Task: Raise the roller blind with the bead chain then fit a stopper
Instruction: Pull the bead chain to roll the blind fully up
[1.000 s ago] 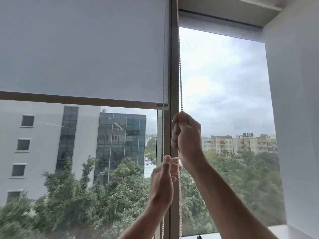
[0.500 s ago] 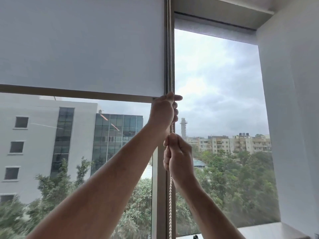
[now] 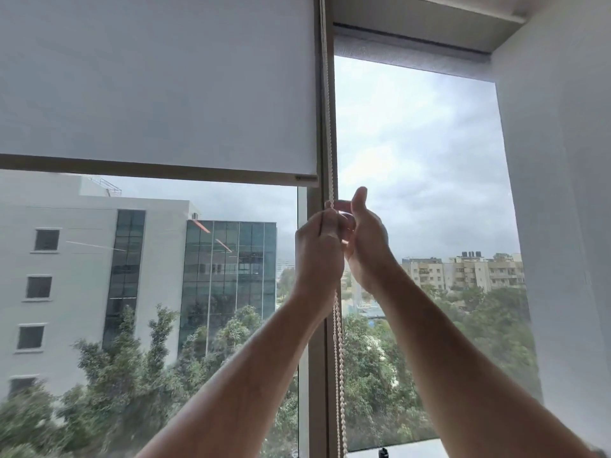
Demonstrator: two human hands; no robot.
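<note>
Left hand (image 3: 319, 252), lowered since a half-second ago, clamps the chain (image 3: 338, 352); right hand (image 3: 365, 246), at its 3 o'clock, now half-open.

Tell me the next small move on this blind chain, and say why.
Probably pull the bead chain down with the left hand, which is closed on it. The roller blind has its bottom bar still partway down the window, and the right hand looks open beside the chain, ready to regrip higher.
</note>
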